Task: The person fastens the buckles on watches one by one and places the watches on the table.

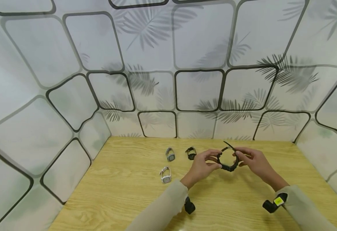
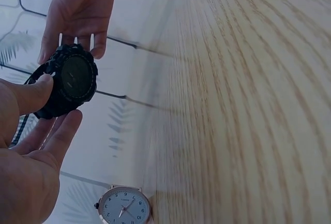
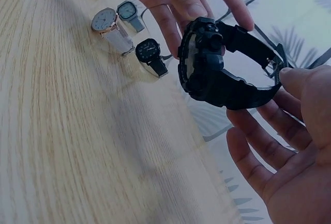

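Both hands hold a chunky black wristwatch (image 1: 229,167) above the table, its strap closed into a loop with one strap end sticking up. My left hand (image 1: 203,165) grips it at the left side; in the left wrist view the thumb lies against the case and fingers sit beneath. My right hand (image 1: 253,160) pinches the strap at the right, thumb near the buckle in the right wrist view. The dark round dial (image 2: 77,76) shows in the left wrist view. Left of the hands lie a small black watch (image 1: 191,155), a grey watch (image 1: 171,157) and a white-strapped watch (image 1: 166,179).
The wooden table (image 1: 122,186) meets a patterned fabric wall (image 1: 198,91) behind and at both sides. A rose-gold-rimmed round watch (image 2: 124,206) shows in the left wrist view. Black camera mounts sit at the left wrist (image 1: 189,206) and right wrist (image 1: 275,202).
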`<state>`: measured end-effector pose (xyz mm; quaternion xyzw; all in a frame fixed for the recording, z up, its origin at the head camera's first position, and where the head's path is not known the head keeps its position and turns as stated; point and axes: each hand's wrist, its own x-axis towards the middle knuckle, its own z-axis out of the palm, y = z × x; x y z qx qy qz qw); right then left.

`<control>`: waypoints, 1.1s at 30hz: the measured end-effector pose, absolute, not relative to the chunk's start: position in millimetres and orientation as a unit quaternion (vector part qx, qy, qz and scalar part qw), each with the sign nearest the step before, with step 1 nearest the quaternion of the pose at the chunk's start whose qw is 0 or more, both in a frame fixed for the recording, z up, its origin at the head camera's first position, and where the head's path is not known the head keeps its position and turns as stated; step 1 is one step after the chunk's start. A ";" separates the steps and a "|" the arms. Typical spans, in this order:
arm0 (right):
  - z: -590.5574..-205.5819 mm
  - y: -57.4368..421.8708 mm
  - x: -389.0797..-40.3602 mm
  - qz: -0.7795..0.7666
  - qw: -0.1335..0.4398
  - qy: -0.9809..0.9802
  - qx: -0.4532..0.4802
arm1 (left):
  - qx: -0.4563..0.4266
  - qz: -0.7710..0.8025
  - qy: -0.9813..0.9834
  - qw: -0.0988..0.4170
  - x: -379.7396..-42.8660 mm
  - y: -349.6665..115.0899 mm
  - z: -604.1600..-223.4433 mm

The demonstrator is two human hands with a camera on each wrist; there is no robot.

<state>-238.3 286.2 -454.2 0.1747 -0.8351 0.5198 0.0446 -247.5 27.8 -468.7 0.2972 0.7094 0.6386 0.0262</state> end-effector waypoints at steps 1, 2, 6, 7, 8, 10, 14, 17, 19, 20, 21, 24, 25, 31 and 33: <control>-454.0 286.1 -238.1 0.520 0.043 -0.835 0.174 | 0.298 0.639 0.708 0.027 -247.5 27.9 -468.7; -453.7 285.9 -237.7 0.521 0.040 -0.835 0.174 | 0.299 0.639 0.708 0.027 -247.6 27.9 -468.8; -452.7 285.2 -236.0 0.523 0.030 -0.835 0.170 | 0.297 0.645 0.703 0.039 -246.6 27.0 -468.8; -452.1 284.8 -235.5 0.526 0.028 -0.833 0.168 | 0.295 0.644 0.704 0.041 -246.1 26.6 -468.5; -451.7 284.4 -235.1 0.528 0.025 -0.832 0.165 | 0.295 0.642 0.707 0.041 -245.5 26.0 -468.1; -451.4 283.9 -234.8 0.534 0.018 -0.830 0.162 | 0.293 0.634 0.715 0.036 -244.3 24.6 -467.0; -452.3 282.9 -235.3 0.551 0.007 -0.820 0.155 | 0.287 0.621 0.730 0.014 -243.4 23.2 -465.3; -453.1 281.6 -235.5 0.566 0.002 -0.810 0.151 | 0.282 0.620 0.732 0.004 -243.2 23.6 -464.9; -453.2 280.9 -235.2 0.576 -0.003 -0.804 0.150 | 0.277 0.626 0.729 0.002 -243.0 24.9 -464.8; -453.1 280.6 -234.9 0.580 -0.005 -0.801 0.151 | 0.274 0.629 0.727 0.002 -243.1 25.6 -465.0; -452.9 280.2 -234.5 0.585 -0.006 -0.797 0.148 | 0.271 0.632 0.726 0.001 -243.2 26.5 -465.1; -452.6 279.9 -233.8 0.593 -0.003 -0.792 0.147 | 0.256 0.636 0.728 -0.002 -243.8 29.4 -464.2; -452.5 279.6 -233.6 0.593 -0.001 -0.791 0.147 | 0.251 0.633 0.732 -0.002 -244.0 30.1 -463.5; -452.6 278.1 -233.0 0.595 0.003 -0.789 0.154 | 0.226 0.599 0.768 0.011 -246.2 30.7 -457.4; -453.0 278.0 -232.9 0.593 0.002 -0.790 0.157 | 0.223 0.596 0.771 0.019 -247.6 30.2 -455.7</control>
